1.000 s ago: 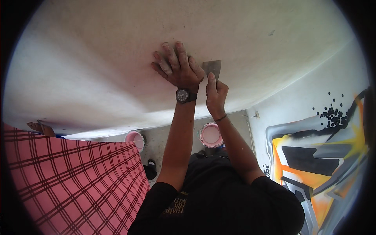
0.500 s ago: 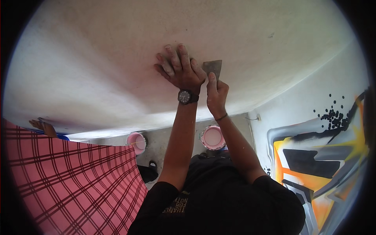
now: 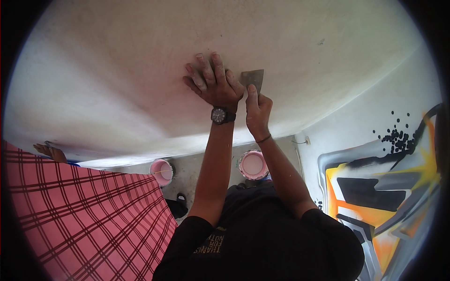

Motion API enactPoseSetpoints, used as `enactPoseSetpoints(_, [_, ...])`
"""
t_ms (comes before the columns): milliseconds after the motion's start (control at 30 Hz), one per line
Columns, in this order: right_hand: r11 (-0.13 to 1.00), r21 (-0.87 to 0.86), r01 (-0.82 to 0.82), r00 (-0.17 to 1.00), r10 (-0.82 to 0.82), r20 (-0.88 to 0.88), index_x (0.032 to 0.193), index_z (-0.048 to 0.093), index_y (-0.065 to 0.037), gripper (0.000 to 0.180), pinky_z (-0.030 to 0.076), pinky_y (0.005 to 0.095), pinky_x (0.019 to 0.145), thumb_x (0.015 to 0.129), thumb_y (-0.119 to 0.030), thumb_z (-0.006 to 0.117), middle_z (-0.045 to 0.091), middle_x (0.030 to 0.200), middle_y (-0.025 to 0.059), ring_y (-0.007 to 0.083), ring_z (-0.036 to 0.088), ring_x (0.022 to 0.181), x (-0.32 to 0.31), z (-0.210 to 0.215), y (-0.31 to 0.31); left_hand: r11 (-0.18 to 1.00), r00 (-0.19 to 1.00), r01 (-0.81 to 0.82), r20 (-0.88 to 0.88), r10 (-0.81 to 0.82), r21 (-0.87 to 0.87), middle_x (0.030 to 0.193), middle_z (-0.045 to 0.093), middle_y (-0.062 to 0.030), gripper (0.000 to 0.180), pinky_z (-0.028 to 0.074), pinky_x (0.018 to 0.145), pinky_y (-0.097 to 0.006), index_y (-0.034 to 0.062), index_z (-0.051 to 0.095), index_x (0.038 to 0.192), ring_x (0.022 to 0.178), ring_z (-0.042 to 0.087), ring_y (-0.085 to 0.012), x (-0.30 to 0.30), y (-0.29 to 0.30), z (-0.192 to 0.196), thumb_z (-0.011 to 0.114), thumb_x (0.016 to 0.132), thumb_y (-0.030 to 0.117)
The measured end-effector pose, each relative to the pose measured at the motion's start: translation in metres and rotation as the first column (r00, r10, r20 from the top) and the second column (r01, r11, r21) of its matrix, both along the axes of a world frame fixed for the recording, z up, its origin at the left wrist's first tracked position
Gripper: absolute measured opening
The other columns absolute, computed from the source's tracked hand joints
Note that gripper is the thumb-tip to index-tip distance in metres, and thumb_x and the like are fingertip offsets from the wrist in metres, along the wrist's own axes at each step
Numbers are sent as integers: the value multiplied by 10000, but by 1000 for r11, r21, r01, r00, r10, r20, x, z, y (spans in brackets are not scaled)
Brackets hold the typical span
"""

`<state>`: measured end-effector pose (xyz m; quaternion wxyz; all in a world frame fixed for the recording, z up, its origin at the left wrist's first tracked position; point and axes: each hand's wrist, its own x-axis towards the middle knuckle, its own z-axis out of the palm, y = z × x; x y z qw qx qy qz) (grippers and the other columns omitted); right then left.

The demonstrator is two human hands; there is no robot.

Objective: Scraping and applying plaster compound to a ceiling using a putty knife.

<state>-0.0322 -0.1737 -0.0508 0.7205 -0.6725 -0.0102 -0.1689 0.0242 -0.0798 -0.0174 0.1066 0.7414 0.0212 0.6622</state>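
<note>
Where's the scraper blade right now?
In the head view, the scraper blade lies against the white wall, held by the right hand, just right of the left hand.

Two round buckets count as packages: a pink bucket stands on the floor beside the plaid cloth, and a second pink bucket with a pale inside stands between the person's forearms, well apart from the first. No labels, signs or screens show.

Grey scraper blade - flat vs wall
</note>
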Motion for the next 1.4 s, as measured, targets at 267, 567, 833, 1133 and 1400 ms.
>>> enactPoseSetpoints(267, [997, 72, -25, 1000, 25, 4, 554, 387, -64, 587, 230, 288, 460, 1038, -348, 557, 382, 533, -61, 42, 321, 523, -3, 16, 10, 997, 997, -58, -55, 61, 48, 1589, 327, -188, 536, 83, 1206, -591, 48, 480, 1460, 1494, 192, -437, -6, 15, 1, 353, 999, 290])
enactPoseSetpoints(567, [998, 66, -17, 998, 20, -53, 534, 406, -81, 597, 235, 286, 444, 1039, -365, 552, 378, 502, -51, 46, 325, 490, -11, -2, 24, 998, 998, -50, -36, 52, 45, 1587, 330, -188, 538, 83, 1205, -594, 45, 476, 1462, 1494, 192, -437, -10, 28, 7, 349, 1006, 302])
enactPoseSetpoints(833, [999, 28, -32, 999, 33, -42, 534, 415, -76, 597, 247, 281, 448, 1039, -365, 549, 397, 506, -49, 47, 341, 496, -12, 7, 36, 999, 999, -31, -14, 30, -20, 1582, 363, -139, 504, 79, 1212, -592, 102, 536, 1430, 1489, 215, -413, -10, 38, 9, 357, 1002, 301])
enactPoseSetpoints(1133, [999, 14, -39, 998, 40, -39, 537, 409, -71, 598, 251, 286, 450, 1039, -364, 547, 395, 507, -47, 48, 338, 500, -14, 15, 47, 999, 999, -35, -6, 35, -31, 1576, 374, -138, 502, 84, 1213, -590, 106, 541, 1427, 1488, 221, -411, -14, 51, 10, 355, 1004, 302])
enactPoseSetpoints(1400, [999, -26, -41, 998, 40, -48, 550, 407, -71, 584, 254, 286, 460, 1042, -354, 544, 392, 522, -53, 44, 334, 516, -18, 10, 54, 998, 999, -34, 3, 34, -44, 1576, 374, -139, 503, 84, 1213, -591, 107, 542, 1427, 1489, 221, -409, -19, 62, 13, 355, 1001, 300])
